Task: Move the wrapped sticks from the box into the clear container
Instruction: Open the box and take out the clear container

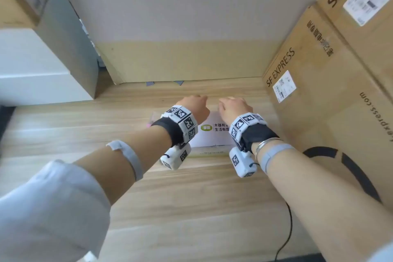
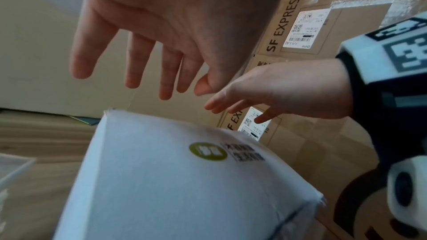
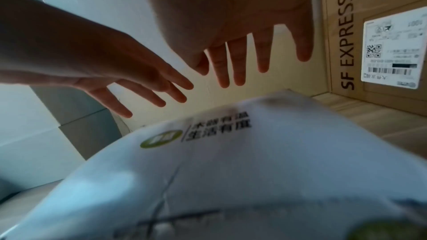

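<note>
We are holding both hands over the far part of a closed white box [image 1: 212, 140] lying on the wooden worktop [image 1: 191, 198]. Our left hand [image 1: 192, 107] and right hand [image 1: 232, 107] are hovering side by side, fingers straight and spread, gripping nothing. The lid is hiding the box's contents, so we cannot see the sticks. A clear container [image 2: 13, 169] is showing at the box's left, its contents too blurred to tell. Big cartons [image 1: 331, 83] are standing at the right.
</note>
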